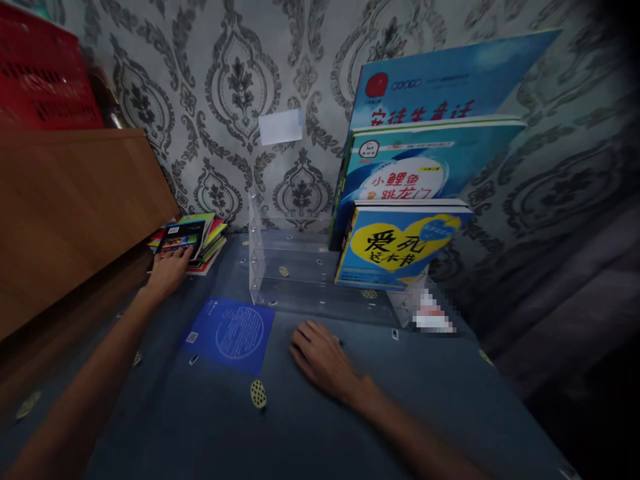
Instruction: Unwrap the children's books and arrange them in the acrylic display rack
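My left hand (171,270) lies palm down on a small stack of books at the far left, its fingers stretched over the top one, a dark book (183,239) with a colourful picture. Lighter covers (213,240) jut out from under it. My right hand (325,357) rests on the blue-grey cloth, fingers loosely bent, with nothing visible in it. Between the hands a flat blue book (230,335) shows a white circle of text. Beyond is a clear stepped rack (300,293); on its right side stand a yellow-and-blue book (400,243), a teal book (410,163) and a taller blue book (440,80).
A wooden panel (75,207) rises along the left, with a red basket (45,73) above it. Patterned wallpaper (240,87) with a white paper label (281,127) forms the back. A blurred-out patch (433,317) sits by the rack's right end. The cloth's edge drops away at right.
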The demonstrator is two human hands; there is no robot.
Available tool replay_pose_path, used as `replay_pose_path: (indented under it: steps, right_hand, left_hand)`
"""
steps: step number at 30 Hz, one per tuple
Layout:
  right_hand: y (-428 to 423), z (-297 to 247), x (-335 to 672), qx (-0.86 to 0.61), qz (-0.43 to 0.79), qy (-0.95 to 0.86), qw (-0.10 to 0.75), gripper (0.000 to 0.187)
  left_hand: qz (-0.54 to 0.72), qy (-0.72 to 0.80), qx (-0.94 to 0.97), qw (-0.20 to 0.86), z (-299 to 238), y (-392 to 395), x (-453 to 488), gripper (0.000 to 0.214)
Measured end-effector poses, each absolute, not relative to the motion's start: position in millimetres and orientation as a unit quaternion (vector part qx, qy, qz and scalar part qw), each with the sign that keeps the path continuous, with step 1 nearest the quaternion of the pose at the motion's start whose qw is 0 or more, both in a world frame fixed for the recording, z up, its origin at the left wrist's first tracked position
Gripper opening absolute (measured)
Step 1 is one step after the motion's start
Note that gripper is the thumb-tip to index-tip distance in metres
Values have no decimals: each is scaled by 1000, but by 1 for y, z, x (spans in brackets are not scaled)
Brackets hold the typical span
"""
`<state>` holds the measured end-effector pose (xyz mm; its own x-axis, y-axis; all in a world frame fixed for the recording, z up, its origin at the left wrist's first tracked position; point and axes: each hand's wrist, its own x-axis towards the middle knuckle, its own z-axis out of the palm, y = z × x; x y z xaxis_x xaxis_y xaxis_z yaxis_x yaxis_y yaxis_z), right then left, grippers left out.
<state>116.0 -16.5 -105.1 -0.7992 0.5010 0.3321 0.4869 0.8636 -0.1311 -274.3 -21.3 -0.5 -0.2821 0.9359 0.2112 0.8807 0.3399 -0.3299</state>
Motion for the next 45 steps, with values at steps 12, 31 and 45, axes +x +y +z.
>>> replay_pose_path:
  steps: [12,31,45]
  right_hand:
    - [-29,-92,92,-160,105,-972,140,37]
    - [-30,-99,93,-165,100,-969,157,40]
    - [-29,-101,91,-165,109,-968,154,41]
  left_hand:
    - [92,-795,-567,194,-2,-54,-251,66]
    - [155,-775,-605,94,-22,-103,-168,54]
    - [12,-787,-616,-24,-23,-98,-155,40]
